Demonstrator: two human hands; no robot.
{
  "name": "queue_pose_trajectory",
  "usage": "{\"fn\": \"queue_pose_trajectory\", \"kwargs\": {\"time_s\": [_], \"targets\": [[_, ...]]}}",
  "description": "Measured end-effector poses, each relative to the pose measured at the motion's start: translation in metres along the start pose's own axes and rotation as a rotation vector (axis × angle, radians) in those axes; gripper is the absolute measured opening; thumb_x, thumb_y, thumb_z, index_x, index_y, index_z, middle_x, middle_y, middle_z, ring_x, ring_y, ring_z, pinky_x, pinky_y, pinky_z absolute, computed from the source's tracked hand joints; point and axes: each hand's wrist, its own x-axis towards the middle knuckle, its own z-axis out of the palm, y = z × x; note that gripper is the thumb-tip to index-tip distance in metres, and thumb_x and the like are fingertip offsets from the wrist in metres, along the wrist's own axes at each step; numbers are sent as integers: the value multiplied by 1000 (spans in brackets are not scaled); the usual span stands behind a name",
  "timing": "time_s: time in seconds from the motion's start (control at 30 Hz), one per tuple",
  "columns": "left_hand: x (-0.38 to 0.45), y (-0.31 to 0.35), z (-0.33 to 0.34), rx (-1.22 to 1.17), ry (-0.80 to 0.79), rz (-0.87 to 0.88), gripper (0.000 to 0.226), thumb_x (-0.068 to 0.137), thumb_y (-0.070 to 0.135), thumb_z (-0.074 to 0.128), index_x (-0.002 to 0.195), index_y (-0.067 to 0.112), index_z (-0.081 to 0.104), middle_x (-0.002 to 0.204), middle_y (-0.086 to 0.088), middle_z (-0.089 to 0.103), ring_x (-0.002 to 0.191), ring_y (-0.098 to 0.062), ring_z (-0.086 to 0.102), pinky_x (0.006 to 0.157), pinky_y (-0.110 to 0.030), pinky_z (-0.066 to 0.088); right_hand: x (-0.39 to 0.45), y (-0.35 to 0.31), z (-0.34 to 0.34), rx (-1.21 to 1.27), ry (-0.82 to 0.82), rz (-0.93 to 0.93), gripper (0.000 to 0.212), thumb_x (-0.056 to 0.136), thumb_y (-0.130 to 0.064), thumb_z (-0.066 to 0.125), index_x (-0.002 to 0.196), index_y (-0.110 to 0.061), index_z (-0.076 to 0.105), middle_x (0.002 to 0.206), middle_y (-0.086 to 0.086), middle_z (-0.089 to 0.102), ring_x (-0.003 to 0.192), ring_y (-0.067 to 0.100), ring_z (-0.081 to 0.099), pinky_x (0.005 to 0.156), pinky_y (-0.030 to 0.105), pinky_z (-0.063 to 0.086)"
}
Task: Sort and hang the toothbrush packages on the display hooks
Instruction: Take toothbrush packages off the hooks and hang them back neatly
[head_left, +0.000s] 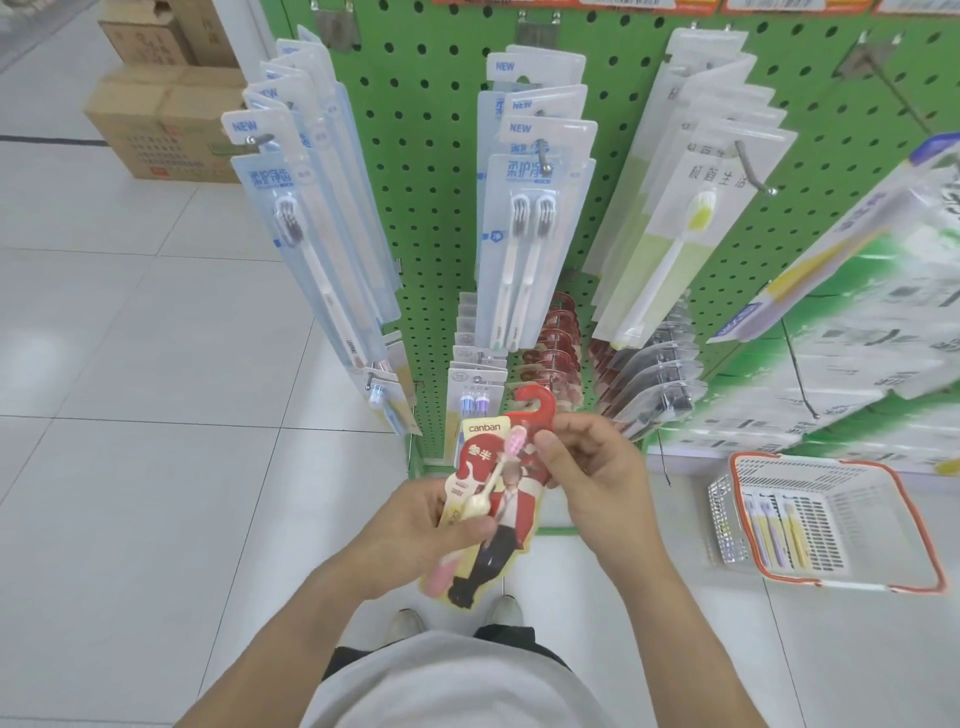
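Canban toothbrush package (493, 499) up in both hands!
Left hand (415, 525) pinches its lower half; right hand (592, 467) grips beside the red hanger at one o'clock.

Counts, as far as visible:
- Hands: 2, left hand (415, 525) and right hand (592, 467), both on 1 red pack (498, 499), center frame. It may be more than one stacked, can't tell.
- Basket (831, 519): 1, lower right, approx. 3 brushes inside.
- Boxes (161, 124): at least 3 cardboard, upper left.
- Pegboard (431, 208): 1 green.
- Upper hook rows: 3 full, i.e. left blue packs (291, 208), mid twin-brush packs (530, 234), right yellow-brush packs (670, 249); approx. 4–6 packs each, exact no. unclear.
- Lower rows: approx. 5, incl. red packs (558, 343) and dark packs (654, 384); counts unclear.
- Shoes (506, 610): 2, bottom center.
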Motion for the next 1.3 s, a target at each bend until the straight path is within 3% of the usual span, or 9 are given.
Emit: {"fn": "queue_pose_trajectory", "kwargs": {"time_s": [0.1, 0.23, 0.43, 0.57, 0.73, 0.87, 1.03, 1.2, 1.3], "targets": [[-8, 0, -3, -22, 15, 25, 20, 89, 25, 76, 95, 7, 71, 91, -30, 71, 82, -26, 69, 81, -32, 55, -3, 6, 3, -104, -177, 65, 22, 86, -23, 78, 105, -15, 71, 97, 4, 77, 82, 21, 69, 76, 42, 58], [-13, 0, 2, -78, 19, 44, 42, 88, 37, 76, 91, -3, 64, 73, -42, 62, 75, -31, 62, 82, -34, 52, -9, 9, 15, -23, -203, 86, 13, 90, -9, 74, 102, -6, 71, 92, 20, 75, 76, 23, 65, 70, 42, 53], [-24, 3, 6, -14, 3, -19, 43, 95, 22, 66, 53, 27, 68, 48, 5, 60, 53, -14, 54, 65, -26, 44, -15, 7, 18, 137, -45, 99, 10, 91, -2, 69, 101, -2, 70, 85, 13, 75, 72, 19, 67, 65, 29, 54], [-29, -5, 4, -62, 13, -19, 42, 84, 48, 76, 73, 8, 73, 72, -38, 63, 66, -25, 60, 70, -33, 48, -22, 7, 20, 157, -81, 153, 11, 93, -3, 67, 104, 0, 69, 86, 15, 74, 66, 23, 68, 56, 26, 52], [-35, -11, 5, -97, -118, -61, 79, 87, 60, 68, 92, -18, 57, 87, -43, 58, 78, -31, 58, 81, -38, 46, -18, 4, 9, 149, -6, 166, 15, 91, 0, 68, 105, -2, 73, 97, 23, 75, 82, 31, 71, 75, 43, 59], [-37, -11, 6, -110, -130, -70, 50, 91, 47, 69, 72, 2, 62, 74, -23, 56, 77, -36, 59, 80, -43, 46, -18, 2, 3, 196, 1, 189, 20, 90, -3, 70, 110, -1, 72, 103, 22, 75, 87, 32, 72, 81, 45, 60], [-38, -6, 9, -58, -102, -37, 33, 91, 39, 66, 64, 20, 67, 67, -10, 56, 66, -23, 49, 74, -34, 42, -33, 10, 2, 118, -104, 302, 30, 75, -20, 80, 97, 0, 73, 92, 23, 76, 74, 33, 73, 66, 37, 58], [-40, -5, 9, -40, -156, -55, 25, 92, 35, 70, 79, 14, 74, 69, -8, 62, 66, -22, 54, 75, -35, 44, -41, 14, 0, 143, -57, 270, 35, 75, -18, 78, 99, 6, 72, 91, 33, 72, 74, 40, 69, 62, 38, 59], [-40, -3, 7, -101, -215, -71, 20, 94, 17, 68, 105, 1, 74, 92, -21, 75, 78, -26, 70, 78, -31, 53, -43, 15, -1, 163, -39, 280, 40, 75, -17, 77, 103, 10, 69, 92, 33, 72, 75, 38, 69, 59, 36, 58]]}}
